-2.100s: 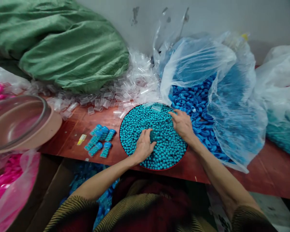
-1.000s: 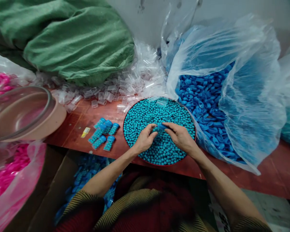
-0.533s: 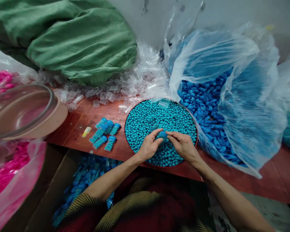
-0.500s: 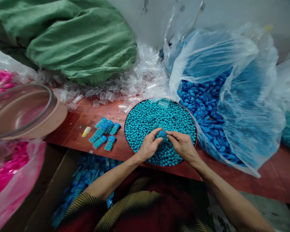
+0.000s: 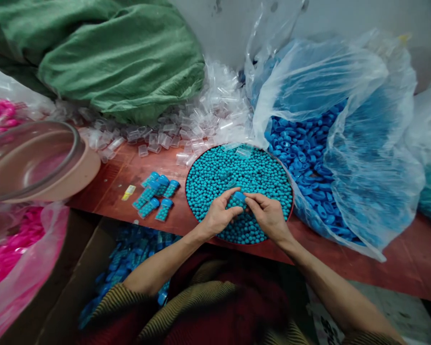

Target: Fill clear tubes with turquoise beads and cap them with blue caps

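Observation:
Over a round tray (image 5: 293,201) full of turquoise beads (image 5: 215,177), my left hand (image 5: 219,214) grips a small clear bottle (image 5: 234,201) with beads inside. A blue cap (image 5: 240,196) sits on its top. My right hand (image 5: 267,216) pinches the cap's right side between thumb and fingers. Left of the tray, several capped bottles (image 5: 149,191) filled with the same beads lie on the red-brown table (image 5: 107,191). Clear empty bottles (image 5: 215,115) are heaped behind, and one lies on the beads.
At right, an open plastic bag (image 5: 373,158) spills blue caps (image 5: 309,158). A large green sack (image 5: 122,62) leans at the back left. Nested basins (image 5: 89,167) stand at the left edge. Below the table are a box of filled bottles (image 5: 129,258) and a bag of pink pieces (image 5: 10,254).
The bottle has tilted slightly, so more of its bead-filled body and blue cap shows between my hands. Both hands keep their grip, and the view has shifted a little.

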A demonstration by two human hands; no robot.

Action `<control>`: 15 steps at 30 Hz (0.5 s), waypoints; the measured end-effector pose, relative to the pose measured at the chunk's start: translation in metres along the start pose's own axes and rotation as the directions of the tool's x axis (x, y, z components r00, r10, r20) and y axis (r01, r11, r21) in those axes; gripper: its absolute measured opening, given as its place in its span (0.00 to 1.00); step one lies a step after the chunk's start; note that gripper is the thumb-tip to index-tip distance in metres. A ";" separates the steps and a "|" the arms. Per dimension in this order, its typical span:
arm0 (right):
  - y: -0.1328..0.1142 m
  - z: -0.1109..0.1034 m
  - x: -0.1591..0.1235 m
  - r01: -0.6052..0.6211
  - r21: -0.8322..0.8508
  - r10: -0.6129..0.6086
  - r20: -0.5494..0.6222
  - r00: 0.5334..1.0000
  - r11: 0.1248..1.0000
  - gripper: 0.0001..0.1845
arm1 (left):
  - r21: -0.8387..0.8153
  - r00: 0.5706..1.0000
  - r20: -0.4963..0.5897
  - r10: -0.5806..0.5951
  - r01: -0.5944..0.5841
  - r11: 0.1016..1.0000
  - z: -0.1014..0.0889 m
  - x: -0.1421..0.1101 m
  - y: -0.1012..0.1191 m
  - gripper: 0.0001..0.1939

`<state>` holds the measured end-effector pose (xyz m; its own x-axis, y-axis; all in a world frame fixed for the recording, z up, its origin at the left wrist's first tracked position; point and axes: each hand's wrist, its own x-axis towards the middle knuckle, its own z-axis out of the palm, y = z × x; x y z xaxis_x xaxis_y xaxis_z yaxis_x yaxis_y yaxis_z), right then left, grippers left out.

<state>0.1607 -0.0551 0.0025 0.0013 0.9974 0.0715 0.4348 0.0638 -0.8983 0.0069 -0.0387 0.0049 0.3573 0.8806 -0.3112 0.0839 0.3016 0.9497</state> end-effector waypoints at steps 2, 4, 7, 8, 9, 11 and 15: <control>-0.002 0.000 -0.002 0.078 -0.066 -0.078 0.001 0.997 0.995 0.14 | -0.009 0.999 -0.033 0.003 -0.003 1.000 0.001 -0.001 0.001 0.31; -0.003 0.000 -0.004 0.142 -0.114 -0.142 0.009 0.990 0.983 0.14 | -0.040 0.999 -0.042 0.002 -0.004 0.999 0.004 -0.003 0.003 0.31; -0.003 -0.001 -0.006 0.181 -0.149 -0.184 -0.012 0.983 0.972 0.15 | -0.097 0.999 -0.042 -0.012 0.008 0.995 0.007 -0.005 0.004 0.29; -0.002 -0.002 -0.007 0.187 -0.148 -0.190 -0.005 0.982 0.971 0.15 | -0.104 0.999 -0.047 -0.013 0.008 0.995 0.008 -0.005 0.004 0.27; -0.001 -0.003 -0.007 0.195 -0.140 -0.194 0.016 0.981 0.971 0.15 | -0.103 0.998 -0.057 -0.009 0.003 0.995 0.008 -0.005 0.003 0.25; 0.002 -0.008 -0.005 0.215 -0.107 -0.207 0.082 0.975 0.971 0.15 | -0.087 0.997 -0.073 0.001 -0.008 0.996 0.007 -0.005 0.002 0.22; 0.007 -0.016 0.000 0.192 -0.027 -0.183 0.196 0.963 0.981 0.15 | -0.104 1.000 -0.006 0.000 0.000 0.995 0.003 -0.004 0.000 0.23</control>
<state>0.1782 -0.0552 0.0034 -0.2554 0.9554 0.1483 0.4513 0.2535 -0.8556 0.0089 -0.0430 0.0065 0.3516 0.8827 -0.3118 -0.0132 0.3377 0.9412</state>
